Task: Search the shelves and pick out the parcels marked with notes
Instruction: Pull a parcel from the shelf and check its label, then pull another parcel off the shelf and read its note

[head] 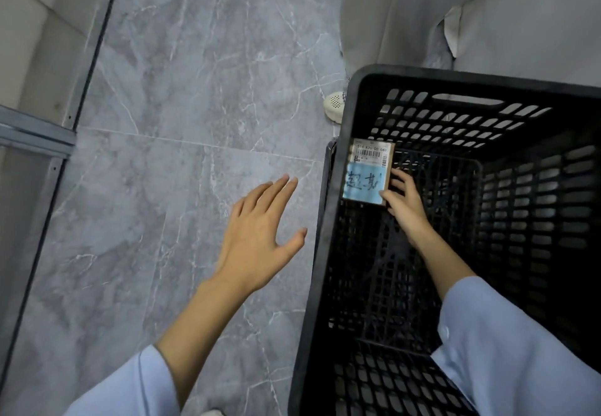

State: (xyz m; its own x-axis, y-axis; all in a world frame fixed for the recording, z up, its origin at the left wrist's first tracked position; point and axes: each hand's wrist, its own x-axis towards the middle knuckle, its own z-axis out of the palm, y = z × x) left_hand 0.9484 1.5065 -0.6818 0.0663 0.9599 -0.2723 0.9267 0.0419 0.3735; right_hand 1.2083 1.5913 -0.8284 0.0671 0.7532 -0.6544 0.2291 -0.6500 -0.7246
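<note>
Down inside the black crate (487, 81), the right hand (405, 199) has its fingers curled on the right-hand edge of a small brown parcel (370, 171), thumb low at the near corner. A light grip, but a grip all the same, so the parcel is not let go yet. And it is the right sort of parcel: a blue note (362, 186) with dark handwriting covers the lower half of its face, and a white barcode label (369, 154) sits above that. The parcel is up against the crate's left wall, close to the far corner, face turned up to the camera. Whether its lower side already rests on the crate's bottom, I cannot tell from here.

Over to the left hand (260, 230): wide, fingers straight and spread, holding nothing, hovering above the grey marble floor (195, 90) just outside the crate's left rim and not touching it.

So where does that leave the job? By my reading, one marked parcel is found and all but delivered, with only the release left on this one. The grid bottom of the crate shows nothing else lying in it, so this looks like the first of the haul: early days. Out at the far left a strip of grey metal shelf frame (35, 137) edges into view, but no parcels can be seen on it, so how many marked ones are left to find is anybody's guess. Beyond the crate's far corner, a pale shoe (334, 106) stands on the floor.
</note>
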